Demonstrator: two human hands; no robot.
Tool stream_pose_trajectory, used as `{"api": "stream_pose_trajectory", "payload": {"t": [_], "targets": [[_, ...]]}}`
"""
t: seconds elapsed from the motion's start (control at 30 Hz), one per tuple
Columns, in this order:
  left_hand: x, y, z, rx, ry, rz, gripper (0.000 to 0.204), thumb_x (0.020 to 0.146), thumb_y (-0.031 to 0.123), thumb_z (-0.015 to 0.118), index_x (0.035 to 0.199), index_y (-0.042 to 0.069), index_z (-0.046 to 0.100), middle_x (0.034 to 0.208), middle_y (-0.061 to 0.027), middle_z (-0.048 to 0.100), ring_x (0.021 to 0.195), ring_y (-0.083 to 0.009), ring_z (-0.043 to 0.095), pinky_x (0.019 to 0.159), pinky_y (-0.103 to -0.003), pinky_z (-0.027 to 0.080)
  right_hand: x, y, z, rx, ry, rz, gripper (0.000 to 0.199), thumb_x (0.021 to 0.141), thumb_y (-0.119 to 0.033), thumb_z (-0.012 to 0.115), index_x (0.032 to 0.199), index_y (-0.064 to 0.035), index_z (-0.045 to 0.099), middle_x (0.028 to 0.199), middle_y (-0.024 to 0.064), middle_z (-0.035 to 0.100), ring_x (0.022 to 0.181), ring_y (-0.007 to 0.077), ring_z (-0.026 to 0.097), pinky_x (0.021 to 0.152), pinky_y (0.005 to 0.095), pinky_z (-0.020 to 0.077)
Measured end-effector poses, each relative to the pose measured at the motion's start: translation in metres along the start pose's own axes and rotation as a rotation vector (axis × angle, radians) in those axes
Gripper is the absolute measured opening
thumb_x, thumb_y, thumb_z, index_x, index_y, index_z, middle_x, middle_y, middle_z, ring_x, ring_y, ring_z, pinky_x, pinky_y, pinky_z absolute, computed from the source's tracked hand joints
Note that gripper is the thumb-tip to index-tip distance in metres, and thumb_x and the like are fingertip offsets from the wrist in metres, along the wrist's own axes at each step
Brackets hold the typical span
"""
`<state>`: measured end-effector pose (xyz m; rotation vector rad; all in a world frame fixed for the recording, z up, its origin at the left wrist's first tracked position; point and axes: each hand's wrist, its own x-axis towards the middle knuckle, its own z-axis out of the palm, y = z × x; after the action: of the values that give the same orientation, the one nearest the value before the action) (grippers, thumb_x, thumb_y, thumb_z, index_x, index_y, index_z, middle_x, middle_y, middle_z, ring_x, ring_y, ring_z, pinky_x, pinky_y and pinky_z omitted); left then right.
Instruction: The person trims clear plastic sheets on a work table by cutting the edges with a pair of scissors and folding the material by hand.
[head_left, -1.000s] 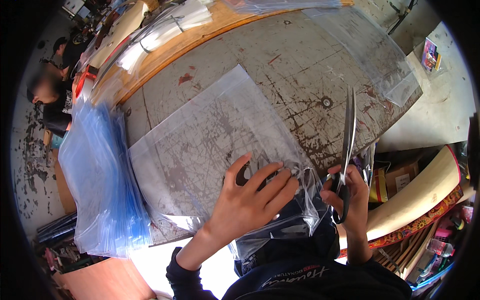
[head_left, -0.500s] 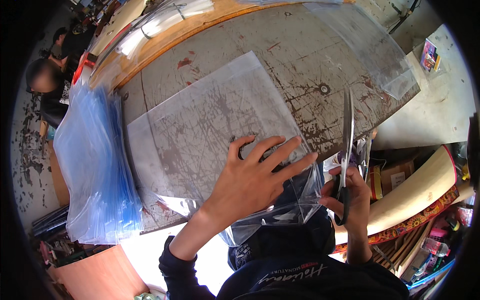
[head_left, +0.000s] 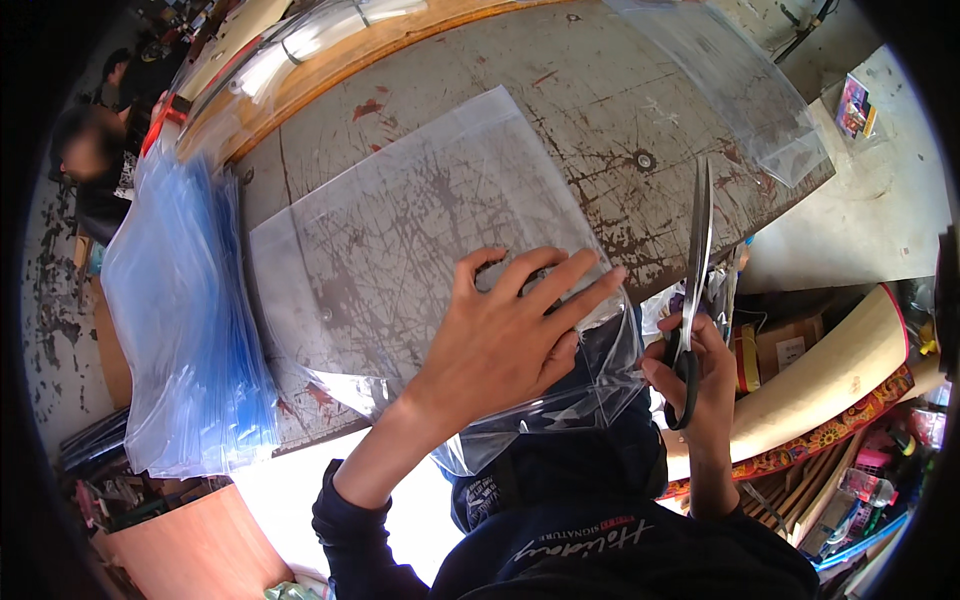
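A clear plastic sheet (head_left: 400,190), perhaps a bag, lies on the scratched table (head_left: 600,110), its near part hanging over the edge in front of me. My left hand (head_left: 515,330) rests on it with the fingers spread. Beyond the table's near edge, my right hand (head_left: 705,375) holds a pair of scissors (head_left: 690,300) with black handles, the long blades pointing away from me. The right fingertips are close to the sheet's right corner; whether they also pinch it I cannot tell. At the left edge of the table hangs a thick stack of bluish clear plastic (head_left: 190,320).
Another clear plastic sheet (head_left: 740,90) lies at the far right of the table. Rolls of white material (head_left: 320,50) lie along the wooden far edge. A large cream roll (head_left: 820,390) and boxes stand below right. Two people (head_left: 100,170) are at the far left.
The whole view has shifted slightly, moving the table and sheet a little upward in the picture. My left hand stays spread on the sheet and my right keeps the scissors.
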<state>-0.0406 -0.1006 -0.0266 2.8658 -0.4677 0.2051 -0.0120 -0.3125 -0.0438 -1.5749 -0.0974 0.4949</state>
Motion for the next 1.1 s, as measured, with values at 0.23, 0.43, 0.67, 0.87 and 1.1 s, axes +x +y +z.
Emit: {"api": "stream_pose_trajectory", "payload": {"t": [0.23, 0.43, 0.67, 0.87, 1.1], "targets": [[-0.002, -0.001, 0.002, -0.036, 0.004, -0.018, 0.059, 0.075, 0.023, 0.055, 0.131, 0.017, 0.037, 0.129, 0.0014, 0.04, 0.112, -0.0161, 0.04, 0.093, -0.042, 0.027, 0.001, 0.004, -0.001, 0.008, -0.013, -0.024, 0.034, 0.074, 0.006, 0.06, 0.104, -0.0018, 0.047, 0.076, 0.0075, 0.06, 0.069, 0.008, 0.057, 0.062, 0.0191, 0.044], [0.0, 0.0, 0.001, -0.047, 0.013, -0.017, 0.063, 0.071, 0.022, 0.056, 0.131, 0.018, 0.037, 0.128, 0.0015, 0.04, 0.111, -0.0159, 0.041, 0.091, -0.042, 0.027, 0.001, 0.004, -0.001, 0.003, -0.007, -0.02, 0.033, 0.074, 0.005, 0.06, 0.103, -0.0019, 0.047, 0.076, 0.0073, 0.06, 0.07, 0.0078, 0.056, 0.064, 0.0194, 0.0438], [0.0, -0.001, 0.003, -0.017, 0.029, -0.016, 0.064, 0.069, 0.021, 0.057, 0.131, 0.02, 0.038, 0.125, 0.002, 0.041, 0.108, -0.0154, 0.042, 0.088, -0.043, 0.029, 0.002, 0.005, 0.0, -0.016, -0.011, -0.018, 0.033, 0.074, 0.004, 0.061, 0.103, -0.0023, 0.047, 0.076, 0.007, 0.061, 0.071, 0.008, 0.057, 0.064, 0.0195, 0.044], [0.0, -0.002, 0.002, -0.018, 0.062, 0.002, 0.061, 0.071, 0.021, 0.056, 0.13, 0.02, 0.039, 0.125, 0.0013, 0.041, 0.108, -0.0156, 0.042, 0.089, -0.043, 0.029, 0.002, 0.004, 0.003, 0.029, 0.003, 0.014, 0.035, 0.073, 0.004, 0.062, 0.104, -0.0027, 0.048, 0.075, 0.006, 0.06, 0.07, 0.0081, 0.057, 0.064, 0.0196, 0.0444], [-0.003, -0.002, 0.002, -0.026, 0.071, 0.014, 0.056, 0.076, 0.022, 0.053, 0.13, 0.021, 0.039, 0.125, -0.0007, 0.042, 0.111, -0.0174, 0.042, 0.094, -0.043, 0.027, 0.013, -0.002, -0.002, -0.062, 0.008, -0.113, 0.037, 0.073, 0.004, 0.064, 0.106, -0.0028, 0.049, 0.073, 0.0048, 0.06, 0.066, 0.0059, 0.054, 0.059, 0.0177, 0.0407]]}}
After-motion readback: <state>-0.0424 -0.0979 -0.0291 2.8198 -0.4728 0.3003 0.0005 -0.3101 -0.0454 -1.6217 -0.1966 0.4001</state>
